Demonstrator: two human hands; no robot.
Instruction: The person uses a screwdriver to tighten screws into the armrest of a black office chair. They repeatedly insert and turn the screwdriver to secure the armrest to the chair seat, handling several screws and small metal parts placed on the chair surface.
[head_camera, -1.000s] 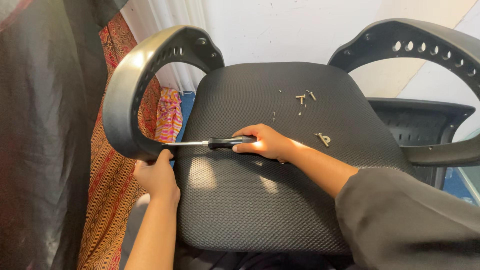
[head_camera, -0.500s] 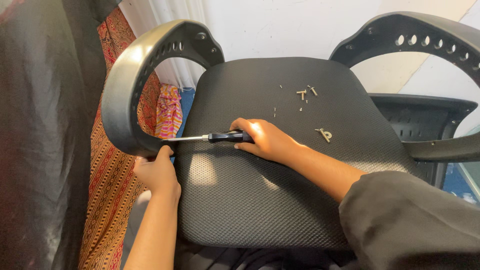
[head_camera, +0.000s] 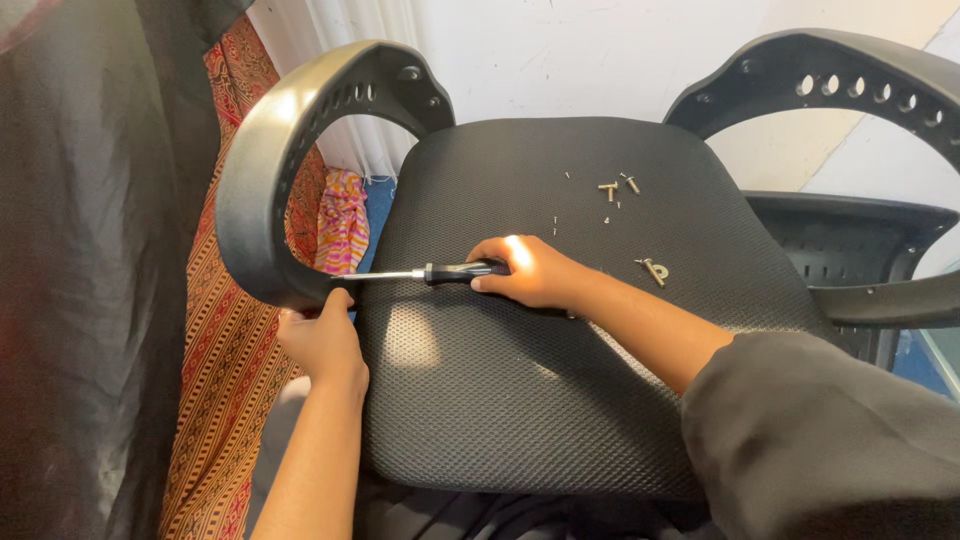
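A screwdriver (head_camera: 440, 272) with a black handle and a bare metal shaft was held in the right hand (head_camera: 530, 272), whose fingers (head_camera: 492, 284) were clenched around the handle. The tool was laid almost level across the black mesh chair seat (head_camera: 520, 400), near the seat's left edge, with its tip pointed at the base of the left armrest (head_camera: 270, 160). That base was gripped by the left hand (head_camera: 322, 340), the fingers being wrapped around the lower end of the grey curved plastic loop just beside the seat's left edge. A few small screws (head_camera: 612, 188) were scattered on the seat towards its back, and a small metal bracket-like fitting (head_camera: 654, 270) was seen on the seat to the right of the right hand. The right armrest (head_camera: 850, 80) was raised over the seat's right side. A patterned orange cloth (head_camera: 225, 360) was hung to the left of the seat, with dark fabric (head_camera: 90, 280) beyond it.
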